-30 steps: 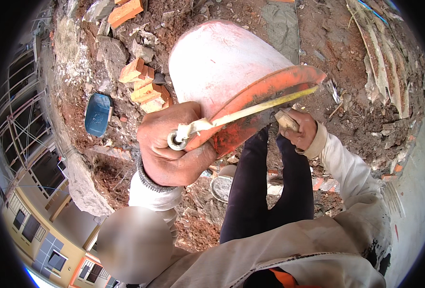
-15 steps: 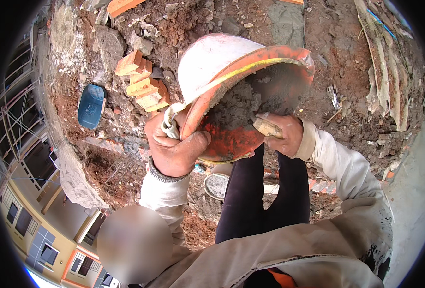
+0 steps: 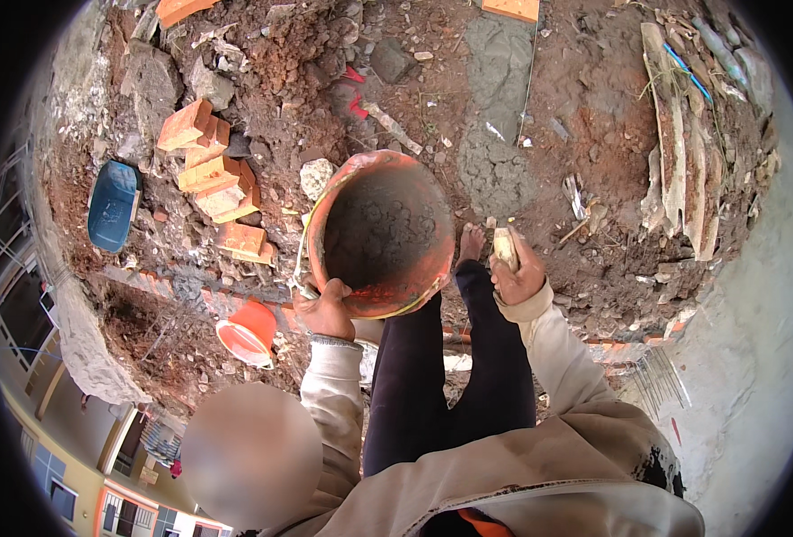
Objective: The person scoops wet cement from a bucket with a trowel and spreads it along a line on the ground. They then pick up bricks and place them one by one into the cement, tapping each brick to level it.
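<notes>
An orange bucket [image 3: 437,192] with grey mortar [image 3: 383,219] inside hangs or stands in front of my legs, its mouth facing me. My left hand [image 3: 326,311] is closed on the bucket's near left rim, where its handle [image 3: 303,255] meets it. To the right of the bucket, my right hand [image 3: 523,268] is closed around a pale wooden tool handle [image 3: 505,248]. The tool's other end cannot be made out. Beyond the two hands, a strip of wet mortar [image 3: 495,166] lies on the ground along a taut string.
Orange bricks [image 3: 213,183] lie stacked on the left, near a blue tub [image 3: 114,206]. A smaller orange bucket [image 3: 248,331] lies tilted nearer me. Rough planks [image 3: 683,152] lie on the right beside a concrete surface [image 3: 754,331]. A brick [image 3: 511,9] sits at the strip's far end.
The bucket has swung from a steep tilt, so its mouth now faces me. My right hand has drawn away from its mouth to the right, still gripping the wooden handle.
</notes>
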